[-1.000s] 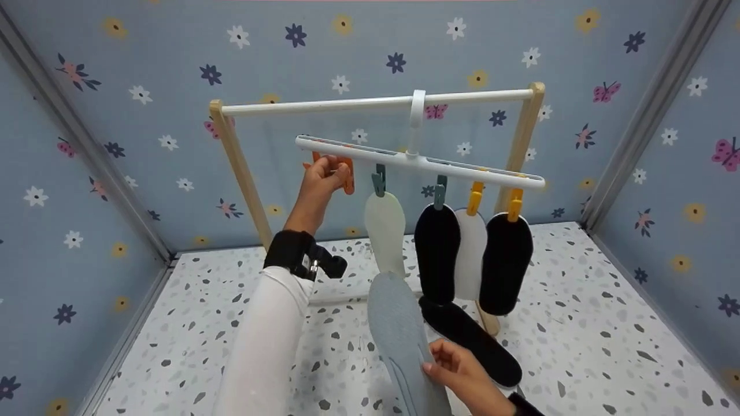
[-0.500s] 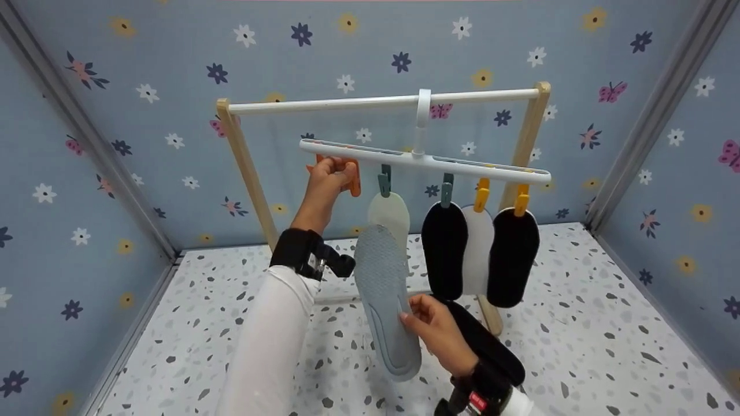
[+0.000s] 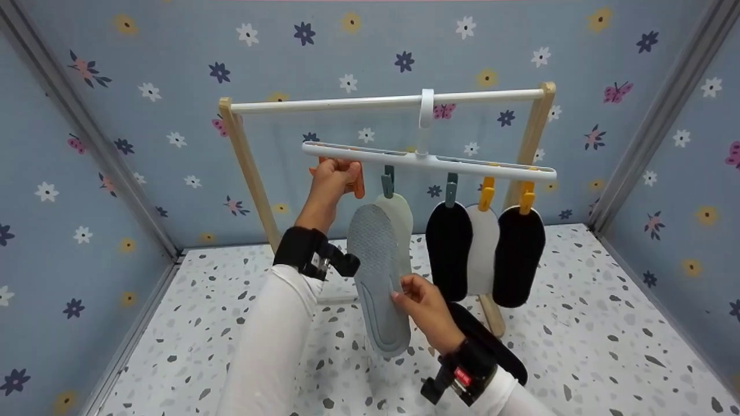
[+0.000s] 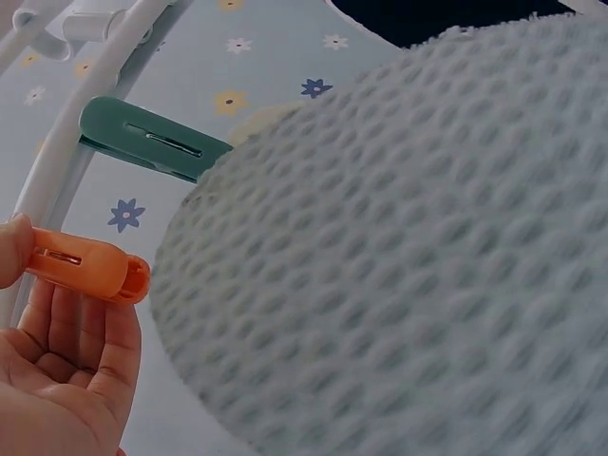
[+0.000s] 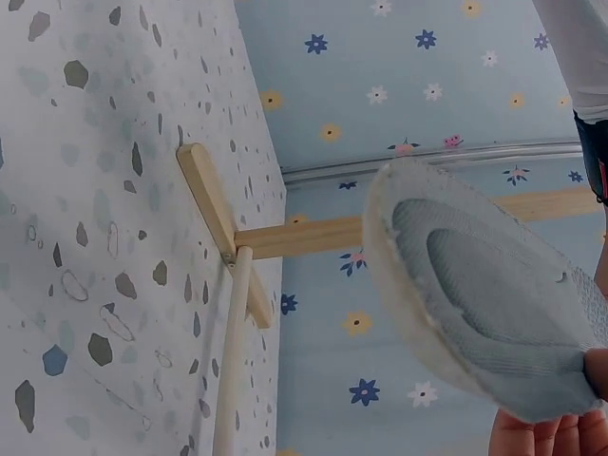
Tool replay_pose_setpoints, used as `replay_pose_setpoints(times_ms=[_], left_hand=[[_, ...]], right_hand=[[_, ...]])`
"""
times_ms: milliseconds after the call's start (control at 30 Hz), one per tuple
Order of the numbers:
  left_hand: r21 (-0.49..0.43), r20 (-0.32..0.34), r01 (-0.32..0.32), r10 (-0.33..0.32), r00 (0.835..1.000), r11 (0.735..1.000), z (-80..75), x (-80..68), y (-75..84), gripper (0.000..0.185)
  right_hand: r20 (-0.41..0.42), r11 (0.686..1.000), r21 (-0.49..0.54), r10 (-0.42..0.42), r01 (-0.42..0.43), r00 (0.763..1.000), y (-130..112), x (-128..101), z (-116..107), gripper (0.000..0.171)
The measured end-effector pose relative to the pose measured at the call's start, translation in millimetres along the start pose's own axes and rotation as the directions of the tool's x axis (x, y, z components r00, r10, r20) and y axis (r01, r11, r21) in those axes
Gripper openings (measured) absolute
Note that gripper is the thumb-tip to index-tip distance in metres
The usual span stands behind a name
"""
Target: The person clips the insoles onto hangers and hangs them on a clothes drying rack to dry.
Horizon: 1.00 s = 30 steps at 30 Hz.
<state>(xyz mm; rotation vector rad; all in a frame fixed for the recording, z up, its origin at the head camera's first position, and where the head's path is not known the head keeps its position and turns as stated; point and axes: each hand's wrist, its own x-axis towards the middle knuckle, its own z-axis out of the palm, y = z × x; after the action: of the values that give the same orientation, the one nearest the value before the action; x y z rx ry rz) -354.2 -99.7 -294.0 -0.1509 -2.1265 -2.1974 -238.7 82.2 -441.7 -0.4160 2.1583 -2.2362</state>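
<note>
Frame centre: the left hand [image 3: 330, 179] pinches the orange peg [image 3: 358, 184] — the right hand [image 3: 421, 300] grips the grey insole [image 3: 376, 271], upright below.

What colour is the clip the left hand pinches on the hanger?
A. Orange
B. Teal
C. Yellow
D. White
A: the left hand pinches the orange clip at the hanger's left end, while the right hand holds the grey insole just below it.
</note>
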Motion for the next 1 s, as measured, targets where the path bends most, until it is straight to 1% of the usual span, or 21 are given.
replay_pose_setpoints(times_ms=[133, 267, 633, 800, 1000], left_hand=[[0.001, -0.002, -0.003, 0.003, 1.0, 1.0, 0.2, -0.2, -0.5, 0.028], [0.003, -0.006, 0.001, -0.001, 1.0, 1.0, 1.1, 0.1, -0.6, 0.027], [0.023, -0.006, 0.013, -0.013, 1.0, 1.0, 2.2, -0.4, 0.5, 0.027], [0.044, -0.005, 0.017, -0.017, 1.0, 0.999, 3.8, 0.3, -2.0, 0.027], [0.028, -0.003, 0.004, -0.004, 1.0, 1.0, 4.6, -1.3, -2.5, 0.027]], right_hand=[[-0.003, 1.0, -0.018, -0.01, 0.01, 1.0, -2, 4, 3, 0.019], [-0.017, 1.0, -0.027, -0.001, 0.001, 1.0, -2, 7, 4, 0.018], [-0.027, 0.998, -0.058, -0.012, 0.01, 1.0, -4, 14, 2, 0.018], [-0.04, 0.998, -0.057, -0.002, -0.001, 0.999, -6, 18, 2, 0.015], [-0.028, 0.999, -0.044, -0.014, 0.013, 1.0, -8, 21, 5, 0.016]])
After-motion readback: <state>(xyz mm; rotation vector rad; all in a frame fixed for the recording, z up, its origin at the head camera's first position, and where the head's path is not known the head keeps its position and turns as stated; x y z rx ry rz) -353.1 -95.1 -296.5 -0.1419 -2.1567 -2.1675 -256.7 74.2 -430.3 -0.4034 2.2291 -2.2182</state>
